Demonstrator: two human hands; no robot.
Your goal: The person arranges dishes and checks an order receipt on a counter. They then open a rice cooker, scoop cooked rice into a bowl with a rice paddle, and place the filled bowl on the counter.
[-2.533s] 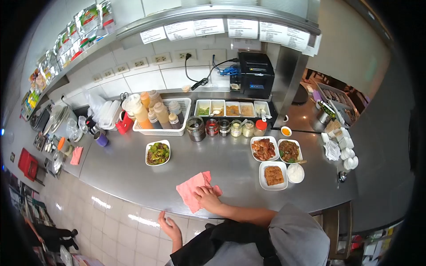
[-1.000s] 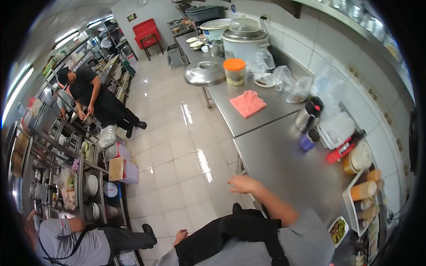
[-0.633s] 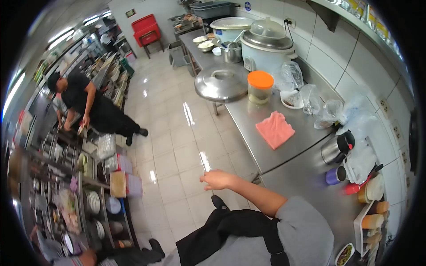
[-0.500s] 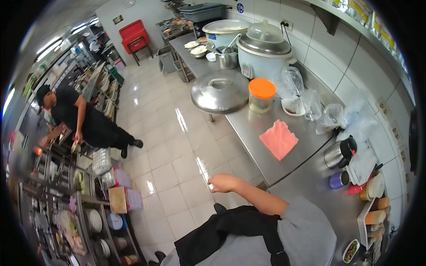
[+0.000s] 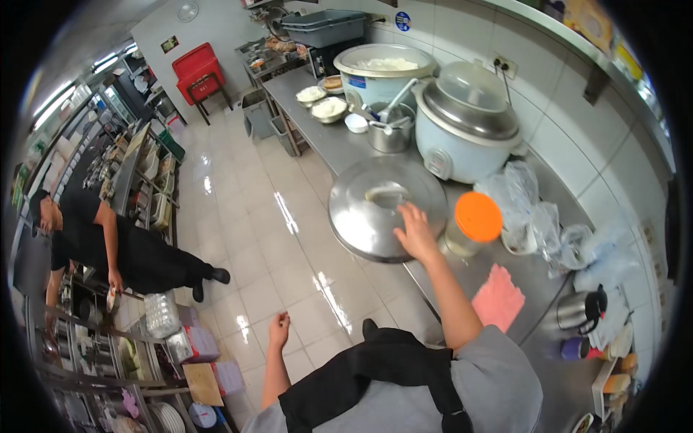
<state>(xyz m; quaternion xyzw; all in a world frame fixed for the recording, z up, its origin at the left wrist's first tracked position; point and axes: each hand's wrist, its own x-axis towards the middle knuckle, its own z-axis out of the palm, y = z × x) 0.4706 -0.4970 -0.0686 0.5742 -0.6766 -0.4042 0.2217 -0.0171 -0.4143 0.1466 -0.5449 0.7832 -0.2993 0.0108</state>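
My right hand [image 5: 416, 232] reaches over the big round metal lid [image 5: 361, 220], its fingers apart and close to the lid's handle [image 5: 386, 195]; nothing is held. Whether the fingertips touch the lid is hard to tell. Just right of the hand stands a clear tub with an orange lid [image 5: 478, 217]. A pink cloth [image 5: 499, 299] lies on the metal counter beneath my right arm. Low over the tiled floor, my left hand [image 5: 279, 329] has its fingers curled; what they hold, if anything, cannot be made out.
Behind the lid are a rice cooker [image 5: 465, 133], an open rice tub [image 5: 382, 68], a metal pot with utensils [image 5: 390, 133] and bowls of rice [image 5: 328, 108]. A person in black [image 5: 108, 238] stands at the shelving on the left. Boxes [image 5: 206, 382] stand on the floor.
The view has moved forward along the counter, bringing the metal lid and rice cooker closer. My right hand has reached out over the lid and its fingers have spread. My left hand has come into view.
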